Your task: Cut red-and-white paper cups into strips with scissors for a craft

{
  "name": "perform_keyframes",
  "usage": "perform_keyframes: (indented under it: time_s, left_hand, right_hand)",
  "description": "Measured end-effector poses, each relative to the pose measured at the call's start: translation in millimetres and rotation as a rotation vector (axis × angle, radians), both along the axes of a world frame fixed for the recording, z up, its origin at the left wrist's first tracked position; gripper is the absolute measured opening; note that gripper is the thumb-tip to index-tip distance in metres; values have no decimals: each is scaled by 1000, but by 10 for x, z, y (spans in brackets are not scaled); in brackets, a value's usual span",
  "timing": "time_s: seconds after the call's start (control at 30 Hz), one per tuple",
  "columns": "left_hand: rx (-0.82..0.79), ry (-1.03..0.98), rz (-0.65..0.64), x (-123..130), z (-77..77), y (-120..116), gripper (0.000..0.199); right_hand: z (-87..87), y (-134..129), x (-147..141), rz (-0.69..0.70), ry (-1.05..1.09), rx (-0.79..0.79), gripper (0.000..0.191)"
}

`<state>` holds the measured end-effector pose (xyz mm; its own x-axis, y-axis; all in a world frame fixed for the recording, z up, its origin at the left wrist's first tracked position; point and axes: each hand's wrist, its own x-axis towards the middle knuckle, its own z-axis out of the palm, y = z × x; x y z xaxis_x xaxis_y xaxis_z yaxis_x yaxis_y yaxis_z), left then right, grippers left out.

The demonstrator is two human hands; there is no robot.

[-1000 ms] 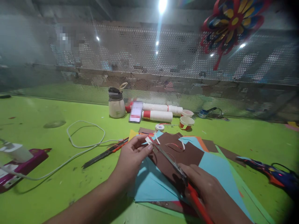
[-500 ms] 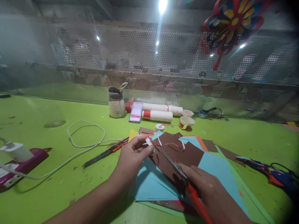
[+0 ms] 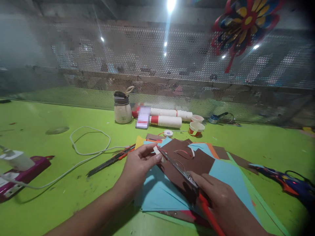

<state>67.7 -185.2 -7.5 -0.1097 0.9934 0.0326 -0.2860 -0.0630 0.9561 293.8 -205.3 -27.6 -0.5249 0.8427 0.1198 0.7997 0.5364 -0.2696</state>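
Observation:
A small white paper piece (image 3: 156,149) with a trace of red at its edge is pinched between the thumb and fingers of my left hand (image 3: 137,165). Wrapped around red handles, my right hand (image 3: 219,193) grips a pair of scissors (image 3: 180,169). Their blades point up and left, with the tips against the white piece; the blades look nearly together. Beneath both hands lie a brown paper sheet (image 3: 200,164) and light blue sheets (image 3: 167,200). A thin curled red-and-white strip (image 3: 192,151) rests on the brown sheet.
A second pair of scissors or cutter (image 3: 112,161) lies left, near a white cable (image 3: 73,167) and purple power strip (image 3: 36,167). Behind stand a jar (image 3: 123,111), phone (image 3: 143,118), stacked paper cups (image 3: 169,121), cut cups (image 3: 196,128) and a white disc (image 3: 168,133). A glue gun (image 3: 278,177) lies right.
The curled strip hanging beside the white piece is gone from there. A red strip now shows left of the white disc. Both hands have stayed nearly in place.

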Motion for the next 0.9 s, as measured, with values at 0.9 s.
perform_keyframes:
  time_s: [0.9]
  left_hand:
    - [7, -228, -139, -37, 21, 25, 45]
  right_hand:
    - [51, 120, 101, 12, 389, -222, 41]
